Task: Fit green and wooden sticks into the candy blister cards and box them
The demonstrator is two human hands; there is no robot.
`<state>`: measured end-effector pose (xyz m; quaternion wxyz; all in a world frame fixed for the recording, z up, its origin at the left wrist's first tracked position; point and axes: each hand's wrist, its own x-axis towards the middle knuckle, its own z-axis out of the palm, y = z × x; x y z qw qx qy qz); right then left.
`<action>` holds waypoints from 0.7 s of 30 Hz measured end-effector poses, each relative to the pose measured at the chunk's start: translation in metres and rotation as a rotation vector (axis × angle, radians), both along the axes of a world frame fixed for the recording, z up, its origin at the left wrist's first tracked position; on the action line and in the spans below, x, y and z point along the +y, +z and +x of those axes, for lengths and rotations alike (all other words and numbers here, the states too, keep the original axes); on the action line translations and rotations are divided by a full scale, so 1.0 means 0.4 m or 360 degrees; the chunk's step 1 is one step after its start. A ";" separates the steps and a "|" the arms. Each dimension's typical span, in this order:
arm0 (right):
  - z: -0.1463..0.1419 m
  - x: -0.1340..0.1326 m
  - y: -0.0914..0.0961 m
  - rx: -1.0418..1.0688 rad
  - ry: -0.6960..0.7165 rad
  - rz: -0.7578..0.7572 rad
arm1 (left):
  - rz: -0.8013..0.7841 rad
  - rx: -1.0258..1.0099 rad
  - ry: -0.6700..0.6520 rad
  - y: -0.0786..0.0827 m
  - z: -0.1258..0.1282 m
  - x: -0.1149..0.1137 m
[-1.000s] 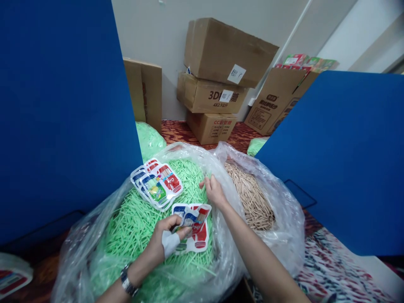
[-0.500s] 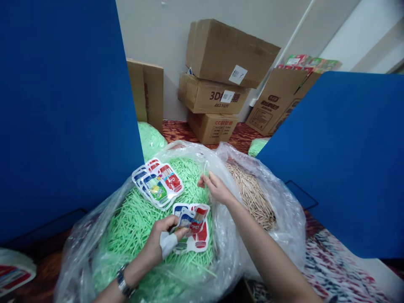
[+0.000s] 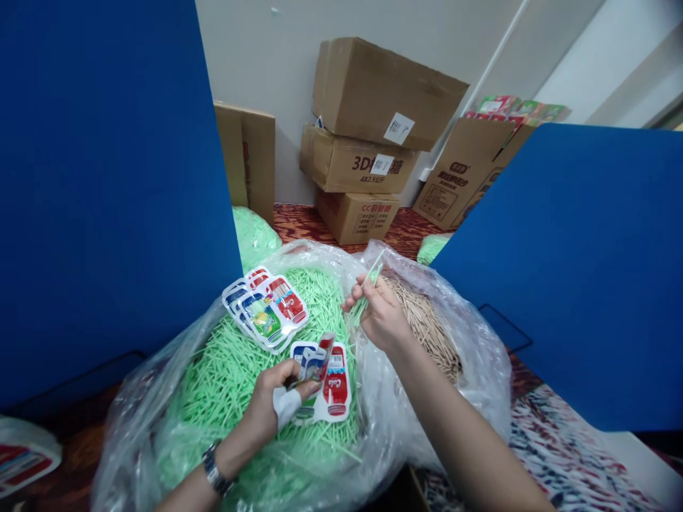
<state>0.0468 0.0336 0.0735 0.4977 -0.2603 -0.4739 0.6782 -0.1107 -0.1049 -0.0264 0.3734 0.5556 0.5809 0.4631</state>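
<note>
My left hand point(image 3: 285, 398), with a white wrap at the base of the thumb, pinches a printed pouch point(image 3: 321, 359) between thumb and fingers. More can-shaped pouches, among them a red one marked Cola point(image 3: 336, 387), lie just behind it. My right hand point(image 3: 380, 309) is raised at the right edge of the green heap, closed around a small bunch of thin green sticks point(image 3: 372, 277) that point up. Beneath both hands are many green sticks point(image 3: 229, 377) in a clear plastic bag point(image 3: 144, 434). A fanned stack of pouches point(image 3: 267, 309) rests on them.
Beside the green heap stands a second clear bag point(image 3: 488, 377) of tan sticks point(image 3: 427, 320). Blue panels point(image 3: 107, 199) flank both sides. Stacked cardboard boxes point(image 3: 368, 163) stand by the wall, with another carton point(image 3: 453, 171) to their right.
My right hand has moved right and a little up, and a bunch of green sticks now shows in it. The pouch in my left hand has turned more edge-on.
</note>
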 end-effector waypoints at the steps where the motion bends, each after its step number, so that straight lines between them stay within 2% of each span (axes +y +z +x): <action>1: -0.006 -0.020 0.012 0.0034 0.0010 0.0022 | 0.0000 0.0006 0.0014 0.000 0.003 0.000; 4: -0.028 -0.077 0.025 0.0103 0.0049 0.0081 | 0.0037 0.0037 0.0021 0.011 0.011 -0.003; 8: -0.048 -0.129 0.011 0.0063 0.0052 0.0169 | 0.0137 0.0105 0.0007 0.033 0.019 -0.005; 14: -0.052 -0.161 -0.007 -0.0320 0.0021 0.0466 | 0.0326 0.0274 -0.0004 0.033 0.025 0.000; 17: -0.054 -0.175 -0.014 -0.0408 0.0026 0.0568 | 0.0417 0.0317 -0.0009 0.026 0.027 -0.001; 21: -0.055 -0.192 -0.027 -0.0551 -0.0080 0.0699 | 0.0452 0.0324 -0.0016 0.025 0.030 -0.001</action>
